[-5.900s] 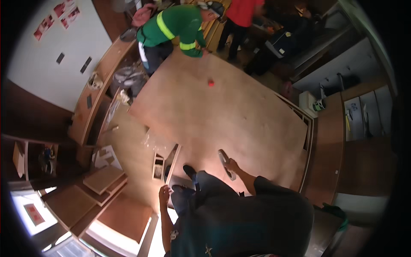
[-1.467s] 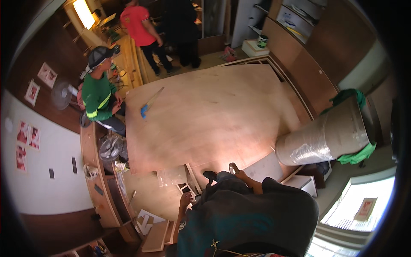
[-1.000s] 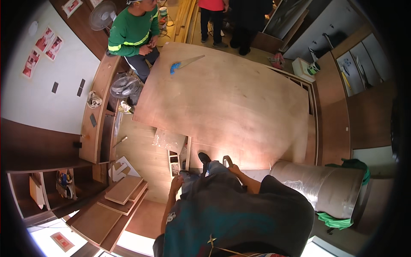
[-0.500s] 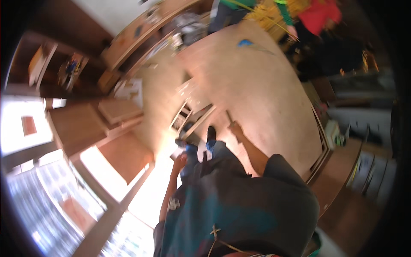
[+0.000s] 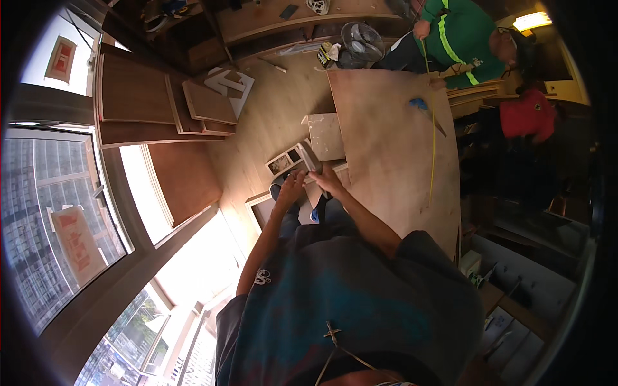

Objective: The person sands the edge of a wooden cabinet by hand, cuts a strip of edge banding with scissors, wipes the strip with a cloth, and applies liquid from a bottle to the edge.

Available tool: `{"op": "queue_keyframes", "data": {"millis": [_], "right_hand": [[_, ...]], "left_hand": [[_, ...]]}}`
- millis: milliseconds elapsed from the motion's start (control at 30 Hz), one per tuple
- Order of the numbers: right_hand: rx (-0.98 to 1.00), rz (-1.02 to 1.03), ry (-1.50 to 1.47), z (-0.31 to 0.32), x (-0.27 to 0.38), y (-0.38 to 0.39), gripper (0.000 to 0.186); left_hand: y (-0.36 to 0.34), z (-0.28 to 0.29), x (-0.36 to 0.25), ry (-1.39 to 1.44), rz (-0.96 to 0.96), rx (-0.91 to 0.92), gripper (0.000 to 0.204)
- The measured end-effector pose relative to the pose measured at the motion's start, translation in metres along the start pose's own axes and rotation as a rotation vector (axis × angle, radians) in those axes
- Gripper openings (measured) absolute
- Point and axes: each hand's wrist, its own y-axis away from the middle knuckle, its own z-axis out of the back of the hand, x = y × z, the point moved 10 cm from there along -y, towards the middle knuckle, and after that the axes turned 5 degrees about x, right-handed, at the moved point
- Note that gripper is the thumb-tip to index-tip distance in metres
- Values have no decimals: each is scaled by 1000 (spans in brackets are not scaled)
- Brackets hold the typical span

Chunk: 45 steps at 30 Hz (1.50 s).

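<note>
My right hand [image 5: 325,181] grips a grey, rounded band-like item [image 5: 308,156], apparently a roll seen edge-on. My left hand [image 5: 293,187] is beside it at the lower end, fingers bent and closed; whatever is between them is too small to make out. Both hands are over a small compartmented wooden frame [image 5: 279,164] and my feet. A large plywood sheet [image 5: 386,148] lies to the right, with a blue-handled saw [image 5: 420,105] and a stretched yellow tape measure [image 5: 432,167] across it.
A co-worker in green [image 5: 473,48] bends over the sheet; people in red [image 5: 524,116] and dark clothes stand behind. Stacked boards [image 5: 135,87] are by the windows [image 5: 64,219] at left. A fan [image 5: 359,42] and cabinet [image 5: 270,16] line the far side; open shelving [image 5: 515,283] is at lower right.
My view has swung round toward the windows. My hands, apart earlier, have come together at the grey item. The co-worker in green has stretched a yellow tape measure over the plywood.
</note>
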Motion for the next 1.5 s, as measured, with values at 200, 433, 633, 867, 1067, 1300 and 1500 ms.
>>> {"op": "queue_keyframes", "data": {"millis": [200, 433, 633, 867, 1067, 1300, 1500], "right_hand": [[342, -70, -723, -161, 17, -41, 30], [767, 244, 280, -157, 154, -45, 47], [441, 129, 185, -95, 44, -156, 51], [563, -368, 178, -74, -203, -266, 102], [635, -442, -118, -70, -275, -481, 89], [472, -690, -397, -12, -299, -509, 74], [66, -660, -640, 35, -295, -572, 60]], "left_hand": [[-4, 91, -10, 384, 192, -149, 51], [-7, 170, -43, 311, -36, -445, 23], [-66, 226, -90, 168, -152, -486, 22], [-234, 291, -83, 197, -405, -421, 13], [-462, 293, -110, -295, -276, -163, 26], [-640, 216, -124, -151, -42, 260, 25], [-726, 146, -213, -559, -74, 517, 23]]}}
